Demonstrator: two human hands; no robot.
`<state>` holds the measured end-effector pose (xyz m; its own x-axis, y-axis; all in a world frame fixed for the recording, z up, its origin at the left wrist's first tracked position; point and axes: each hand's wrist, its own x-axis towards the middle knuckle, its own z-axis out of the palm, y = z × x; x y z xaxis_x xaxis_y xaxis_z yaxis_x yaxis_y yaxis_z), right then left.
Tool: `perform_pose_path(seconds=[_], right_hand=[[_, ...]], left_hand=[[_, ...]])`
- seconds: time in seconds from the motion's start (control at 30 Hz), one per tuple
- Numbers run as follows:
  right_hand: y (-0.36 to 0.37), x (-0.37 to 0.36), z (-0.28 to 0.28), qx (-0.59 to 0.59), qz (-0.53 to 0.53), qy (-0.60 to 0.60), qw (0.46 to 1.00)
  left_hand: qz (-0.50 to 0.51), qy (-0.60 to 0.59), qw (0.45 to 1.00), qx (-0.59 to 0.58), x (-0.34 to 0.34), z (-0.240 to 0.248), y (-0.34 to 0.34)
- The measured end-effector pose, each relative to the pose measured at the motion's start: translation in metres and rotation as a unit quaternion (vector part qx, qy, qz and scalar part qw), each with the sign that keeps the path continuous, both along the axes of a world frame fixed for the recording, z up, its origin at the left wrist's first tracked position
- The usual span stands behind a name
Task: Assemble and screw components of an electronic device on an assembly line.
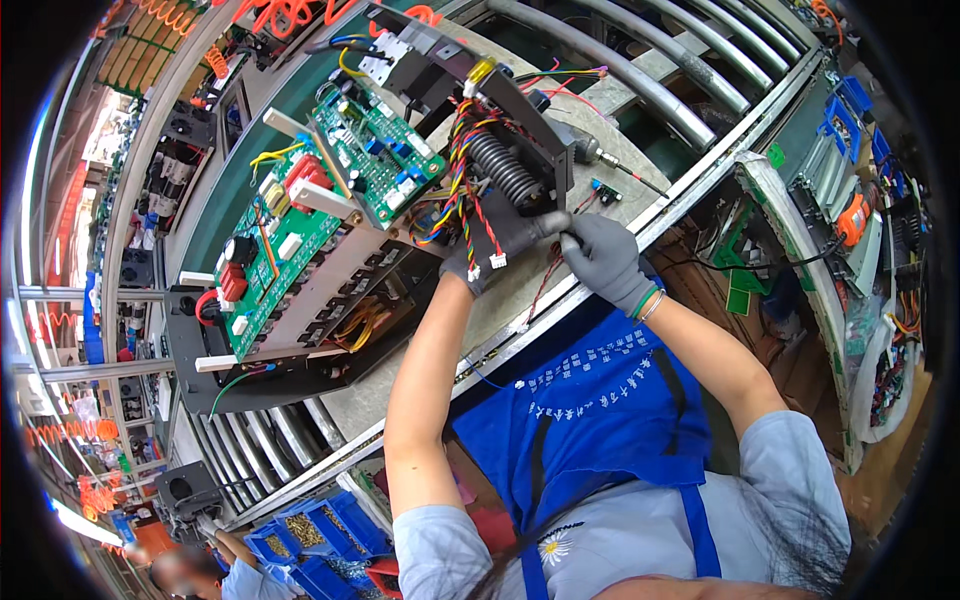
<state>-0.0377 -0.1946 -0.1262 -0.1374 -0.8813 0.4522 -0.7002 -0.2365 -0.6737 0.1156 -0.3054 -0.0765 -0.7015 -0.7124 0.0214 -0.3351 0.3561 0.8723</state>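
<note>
An open electronic unit with a black metal frame (190,345) stands before me on the bench, its green circuit boards (385,150) facing up. My left hand (505,235), in a grey glove, is at the lower end of its upright black panel (550,150), partly behind loose coloured wires (460,160). The fingers look bent in, but what they hold is hidden. My right hand (608,262), also gloved, meets the left fingertips by the panel's corner with fingers curled together; anything between them is too small to see. A black coiled sleeve (505,168) lies above the left hand. White connectors (498,261) dangle over that glove.
A power screwdriver (590,150) with a long bit lies behind the panel. Metal rollers (640,80) run along the far right and near left. Blue bins (325,530) of small parts are at lower left, near another person (195,570). A parts cart (800,300) flanks the right side.
</note>
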Motion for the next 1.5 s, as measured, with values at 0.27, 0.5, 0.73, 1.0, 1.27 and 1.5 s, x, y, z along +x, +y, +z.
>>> perform_pose_path(seconds=[0.27,0.5,0.73,1.0,1.27,1.5], right_hand=[[0.0,0.002,-0.006,-0.024,0.005,-0.004,1.0],[-0.001,0.003,-0.005,0.034,-0.005,0.011,0.999],[-0.004,0.004,-0.016,0.029,-0.009,0.006,1.0],[-0.004,0.004,-0.024,0.007,-0.024,-0.004,1.0],[-0.003,0.006,-0.02,0.033,-0.027,0.005,0.999],[-0.005,0.006,-0.017,0.031,-0.019,0.019,0.999]], left_hand=[[0.043,-0.087,0.995,-0.032,-0.001,-0.002,0.012],[0.085,-0.065,0.993,-0.045,0.001,-0.015,0.014],[0.175,0.006,0.972,-0.16,0.003,-0.035,0.029],[0.19,0.011,0.965,-0.183,0.013,-0.054,0.027],[0.13,-0.044,0.973,-0.186,0.017,-0.048,0.026],[0.096,-0.084,0.975,-0.185,0.024,-0.044,0.02]])
